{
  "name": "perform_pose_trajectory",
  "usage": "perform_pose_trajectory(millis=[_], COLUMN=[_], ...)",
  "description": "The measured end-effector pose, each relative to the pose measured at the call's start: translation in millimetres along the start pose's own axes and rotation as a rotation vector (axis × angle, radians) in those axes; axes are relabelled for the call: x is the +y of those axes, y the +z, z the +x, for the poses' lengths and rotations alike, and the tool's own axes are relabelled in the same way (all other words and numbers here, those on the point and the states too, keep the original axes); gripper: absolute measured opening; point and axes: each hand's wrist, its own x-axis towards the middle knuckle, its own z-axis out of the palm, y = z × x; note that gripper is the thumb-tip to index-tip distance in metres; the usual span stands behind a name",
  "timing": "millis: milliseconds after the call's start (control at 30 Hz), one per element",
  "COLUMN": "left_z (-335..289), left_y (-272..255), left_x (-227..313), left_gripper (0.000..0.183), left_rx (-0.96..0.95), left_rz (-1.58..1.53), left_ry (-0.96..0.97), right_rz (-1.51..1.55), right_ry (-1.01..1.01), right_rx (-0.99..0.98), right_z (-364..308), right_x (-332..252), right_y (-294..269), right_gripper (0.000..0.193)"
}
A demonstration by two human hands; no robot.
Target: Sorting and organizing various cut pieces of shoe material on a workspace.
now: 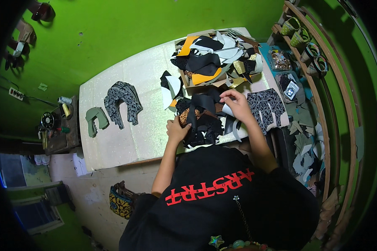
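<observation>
Table (125,144): pale-topped, beneath the box
Box (205,85): cardboard, heaped with offcuts
Scrap pile (207,123): dark and leopard-print pieces, just in front of the box
Patterned arch (112,99): well left of the box
Left hand (178,130): in front of the box, fingers parted against the pile's left side; cannot tell if gripping
Right hand (238,105): nearer the box, fingers curled; hold unclear
White piece (227,110): before the box, at the right hand's fingers

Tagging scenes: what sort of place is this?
Probably a sewing or leather-goods workshop: heaped scraps and cut patterned pieces on a table, plus what look like thread spools.
</observation>
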Motion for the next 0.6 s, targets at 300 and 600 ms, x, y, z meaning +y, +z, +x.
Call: perform_pose_trajectory(millis=[300, 600], left_z=[-30, -35], left_y=[12, 21], left_x=[14, 5], left_gripper=[0.071, 0.067], left_rx=[0.027, -0.017], left_rz=[-0.045, -0.236], left_ry=[0.167, 0.478], right_rz=[-0.102, -0.363], right_ry=[0.099, 0.053], right_rx=[-0.164, -0.262], right_z=[-6, -15], right_x=[1, 15], right_y=[38, 42], right_gripper=[0.012, 0.018])
